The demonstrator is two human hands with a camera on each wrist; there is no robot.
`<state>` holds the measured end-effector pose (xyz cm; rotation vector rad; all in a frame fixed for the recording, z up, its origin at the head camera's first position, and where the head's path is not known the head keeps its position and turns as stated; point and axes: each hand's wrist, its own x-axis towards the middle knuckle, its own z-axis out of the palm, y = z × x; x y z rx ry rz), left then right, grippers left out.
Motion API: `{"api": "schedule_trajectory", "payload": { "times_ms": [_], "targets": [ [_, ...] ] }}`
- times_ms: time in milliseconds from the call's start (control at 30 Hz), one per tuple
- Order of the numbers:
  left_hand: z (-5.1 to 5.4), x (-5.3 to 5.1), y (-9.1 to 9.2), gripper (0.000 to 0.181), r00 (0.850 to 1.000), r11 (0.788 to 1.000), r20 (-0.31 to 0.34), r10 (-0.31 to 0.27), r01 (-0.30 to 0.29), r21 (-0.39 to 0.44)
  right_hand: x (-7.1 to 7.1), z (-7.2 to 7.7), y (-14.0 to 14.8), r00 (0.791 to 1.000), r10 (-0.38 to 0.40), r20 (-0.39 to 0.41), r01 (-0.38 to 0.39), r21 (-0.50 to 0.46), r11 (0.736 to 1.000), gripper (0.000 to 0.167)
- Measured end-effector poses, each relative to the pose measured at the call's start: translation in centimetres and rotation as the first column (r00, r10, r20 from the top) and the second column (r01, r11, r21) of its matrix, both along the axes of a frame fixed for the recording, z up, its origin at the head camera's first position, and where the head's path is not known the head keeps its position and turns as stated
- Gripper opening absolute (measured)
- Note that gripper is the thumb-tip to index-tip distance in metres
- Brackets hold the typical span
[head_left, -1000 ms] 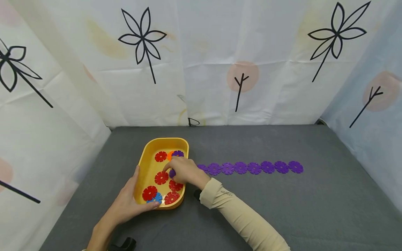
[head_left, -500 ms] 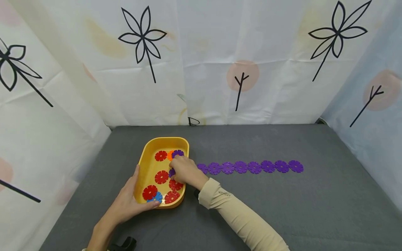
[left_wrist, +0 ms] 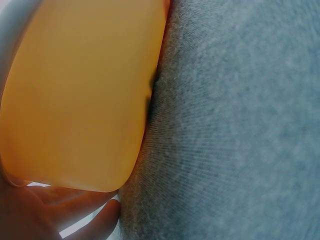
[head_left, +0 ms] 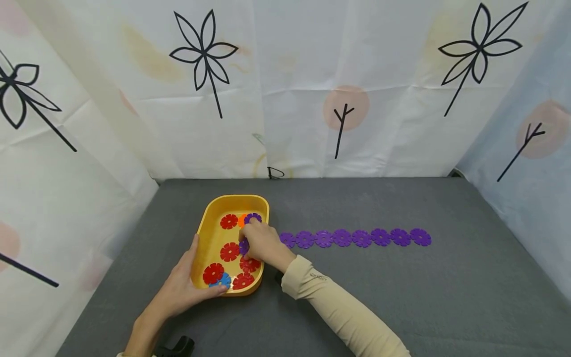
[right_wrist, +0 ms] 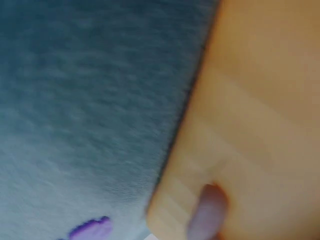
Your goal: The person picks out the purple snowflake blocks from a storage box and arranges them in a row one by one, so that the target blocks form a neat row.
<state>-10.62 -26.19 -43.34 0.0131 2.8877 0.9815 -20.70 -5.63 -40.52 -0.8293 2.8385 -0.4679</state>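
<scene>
A yellow tray (head_left: pixel 206 230) stands on the grey cloth in the head view. My left hand (head_left: pixel 183 285) grips its near left corner, thumb over the near rim and fingers along the left side. Inside the tray, my right hand (head_left: pixel 265 243) pinches a purple flower-shaped disc (head_left: pixel 243 246) between thumb and fingers, which partly hide it. Around that hand lie several red flower discs (head_left: pixel 229 252), a blue one (head_left: pixel 224 280) partly under a red one, an orange one (head_left: pixel 241 221) and another purple one (head_left: pixel 253 217).
Right of the tray, a straight row of several purple flower discs (head_left: pixel 342 238) runs across the grey cloth (head_left: pixel 357 297). A black object (head_left: pixel 178 346) shows by the left wrist. White printed curtains (head_left: pixel 294 64) enclose the back and sides.
The right hand's fingers have drawn in around the purple flower disc, which has shifted slightly. The left hand and the tray have stayed in place.
</scene>
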Motion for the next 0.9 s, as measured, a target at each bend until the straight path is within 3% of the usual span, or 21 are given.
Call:
{"api": "schedule_trajectory", "payload": {
  "times_ms": [333,633,900],
  "targets": [
    [-0.06,0.08,0.00,0.132,1.000,1.000,0.025,0.007,-0.007,0.021,0.11,-0.56,0.34,0.999,0.035,-0.025,-0.037,-0.091,0.995,0.037],
    [0.12,0.07,0.06,0.132,1.000,1.000,0.006,0.008,-0.008,0.017,-0.04,-0.43,0.68,0.998,0.060,-0.027,-0.063,-0.132,0.989,0.034],
    [0.02,0.10,0.07,0.133,1.000,1.000,-0.010,0.000,0.000,0.015,0.23,-0.33,0.76,1.000,0.011,-0.026,-0.017,-0.208,0.978,0.034]
  ]
}}
